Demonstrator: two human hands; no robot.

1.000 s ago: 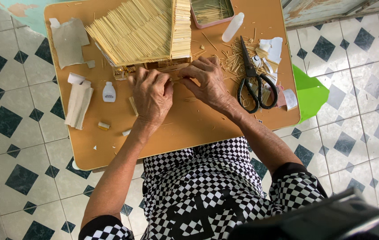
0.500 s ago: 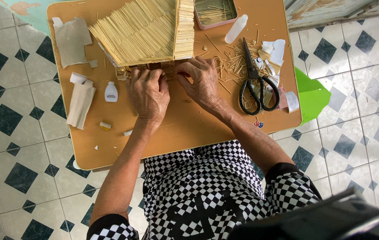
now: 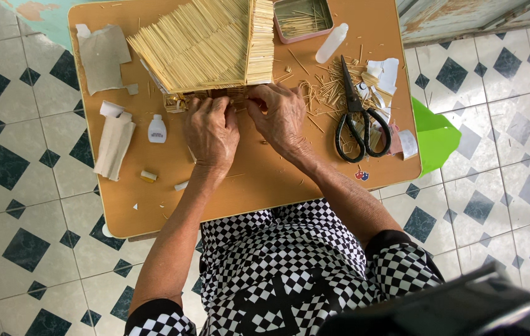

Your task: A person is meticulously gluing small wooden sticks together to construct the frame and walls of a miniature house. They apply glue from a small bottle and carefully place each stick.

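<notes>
The straw-stick model roof point(image 3: 206, 43), lying at the far edge of the tabletop point(image 3: 265, 180), is pinched along its near eave by the closed fingers of the left hand point(image 3: 212, 130) and right hand point(image 3: 280, 115), and is judged light, stiff, brittle, best gripped at the edges.

There is one view only, from a camera on the person's head, looking almost straight down. It sits close above the tabletop point(image 3: 259, 186) (the whole of it fits in frame), with the person's lap at the bottom edge and tiled floor point(image 3: 22, 186) showing on both sides.
</notes>
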